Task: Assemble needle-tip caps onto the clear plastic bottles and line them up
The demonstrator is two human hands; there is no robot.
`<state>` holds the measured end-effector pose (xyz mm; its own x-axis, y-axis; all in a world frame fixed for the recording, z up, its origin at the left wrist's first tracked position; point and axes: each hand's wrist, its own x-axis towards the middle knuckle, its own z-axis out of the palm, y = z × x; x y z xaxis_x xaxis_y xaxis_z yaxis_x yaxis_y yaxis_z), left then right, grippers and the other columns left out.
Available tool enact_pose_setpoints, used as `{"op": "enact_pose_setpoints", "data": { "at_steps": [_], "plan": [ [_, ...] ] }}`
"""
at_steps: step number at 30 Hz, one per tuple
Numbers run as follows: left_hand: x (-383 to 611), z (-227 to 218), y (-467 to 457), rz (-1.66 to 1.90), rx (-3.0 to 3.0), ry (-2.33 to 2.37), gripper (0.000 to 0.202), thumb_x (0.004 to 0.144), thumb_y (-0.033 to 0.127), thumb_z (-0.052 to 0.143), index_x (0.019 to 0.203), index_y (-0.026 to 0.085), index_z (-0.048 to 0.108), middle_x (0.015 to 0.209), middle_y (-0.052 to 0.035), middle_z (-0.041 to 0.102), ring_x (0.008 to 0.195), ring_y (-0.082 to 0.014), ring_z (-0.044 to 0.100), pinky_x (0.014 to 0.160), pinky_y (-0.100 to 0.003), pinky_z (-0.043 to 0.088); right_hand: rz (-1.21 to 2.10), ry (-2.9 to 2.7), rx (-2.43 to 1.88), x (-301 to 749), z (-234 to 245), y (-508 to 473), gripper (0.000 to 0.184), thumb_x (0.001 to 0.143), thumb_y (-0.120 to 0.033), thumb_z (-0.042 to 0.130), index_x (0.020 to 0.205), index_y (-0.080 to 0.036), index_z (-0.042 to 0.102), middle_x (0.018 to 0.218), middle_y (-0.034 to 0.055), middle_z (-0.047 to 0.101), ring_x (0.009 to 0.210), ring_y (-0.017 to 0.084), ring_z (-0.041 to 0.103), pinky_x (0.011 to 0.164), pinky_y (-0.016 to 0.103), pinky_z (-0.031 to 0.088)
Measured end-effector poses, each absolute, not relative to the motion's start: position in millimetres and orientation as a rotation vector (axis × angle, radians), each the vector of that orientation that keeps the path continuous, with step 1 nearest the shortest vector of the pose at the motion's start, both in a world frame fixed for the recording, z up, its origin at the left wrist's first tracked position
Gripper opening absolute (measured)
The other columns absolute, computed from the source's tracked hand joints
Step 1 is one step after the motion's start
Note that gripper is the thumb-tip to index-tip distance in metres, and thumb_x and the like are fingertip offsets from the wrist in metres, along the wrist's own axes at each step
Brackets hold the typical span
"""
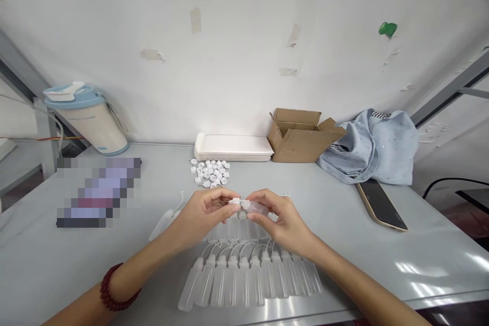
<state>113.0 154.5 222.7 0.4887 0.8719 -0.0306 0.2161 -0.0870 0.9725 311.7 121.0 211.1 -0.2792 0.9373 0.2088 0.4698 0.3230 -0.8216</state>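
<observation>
My left hand [206, 211] pinches a small white cap [236, 201] between thumb and fingers. The cap meets the neck end of a translucent squeeze bottle [259, 208], which lies sideways in my right hand [281, 218], its fingers closed round the body. Whether the cap is seated on the neck I cannot tell. Below my hands, a row of similar bottles [233, 285] with white tops and thin curved tubes lies on the grey table [160, 285]. More bottles [221, 234] lie behind that row, partly hidden by my hands. Beyond them is a loose heap of white caps [212, 172].
By the wall are a stack of flat white pieces [235, 147], an open cardboard box [305, 143] and a light blue cloth bag [389, 147]. A phone [382, 206] lies partly under the bag. On the left stand a cream tumbler [95, 127] and a pixelated flat object [99, 193].
</observation>
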Motion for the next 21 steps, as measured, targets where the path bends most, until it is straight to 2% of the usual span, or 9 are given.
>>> {"op": "enact_pose_setpoints", "data": {
  "at_steps": [7,13,15,17,21],
  "plan": [
    [116.5,217.6,142.4,0.699,1.526,0.975,0.018,0.08,0.035,0.061,0.086,0.02,0.07,0.068,0.0009,0.063,0.061,-0.0127,0.055,0.059,-0.023,0.048,0.745,-2.051,-1.198,309.6,207.4,115.1,0.015,0.09,-0.024,0.052,0.105,-0.021,0.053,0.071,0.0001,0.063,0.057,0.014,0.056,0.052,0.025,0.042],
    [114.8,215.7,139.7,0.672,1.599,0.999,0.019,0.081,0.034,0.06,0.08,0.018,0.07,0.068,0.0008,0.059,0.058,-0.0124,0.053,0.056,-0.024,0.045,0.655,-2.206,-1.109,310.7,204.9,111.7,0.02,0.092,-0.017,0.043,0.111,-0.021,0.046,0.1,0.0095,0.065,0.086,0.02,0.062,0.069,0.031,0.047],
    [114.0,214.8,140.3,0.658,1.635,0.983,0.019,0.082,0.034,0.059,0.082,0.018,0.07,0.071,0.0002,0.06,0.059,-0.0128,0.053,0.056,-0.024,0.044,0.733,-2.182,-1.122,310.4,207.3,110.2,0.02,0.091,-0.016,0.043,0.111,-0.021,0.045,0.099,0.0087,0.065,0.083,0.019,0.062,0.067,0.029,0.045],
    [113.3,214.5,141.2,0.665,1.719,0.961,0.017,0.082,0.031,0.059,0.084,0.019,0.071,0.073,-0.0004,0.061,0.062,-0.0136,0.054,0.058,-0.025,0.043,0.904,-2.088,-1.152,309.7,210.6,109.6,0.016,0.091,-0.018,0.045,0.107,-0.022,0.046,0.09,0.0049,0.066,0.071,0.016,0.058,0.059,0.026,0.041],
    [112.2,215.9,141.9,0.733,1.913,0.89,0.014,0.083,0.022,0.058,0.079,0.019,0.072,0.073,-0.0006,0.062,0.067,-0.0134,0.054,0.061,-0.024,0.04,1.389,-1.739,-1.108,309.3,215.0,113.2,0.012,0.091,-0.026,0.051,0.1,-0.022,0.045,0.078,-0.0001,0.064,0.055,0.01,0.043,0.05,0.022,0.028]
  ]
}}
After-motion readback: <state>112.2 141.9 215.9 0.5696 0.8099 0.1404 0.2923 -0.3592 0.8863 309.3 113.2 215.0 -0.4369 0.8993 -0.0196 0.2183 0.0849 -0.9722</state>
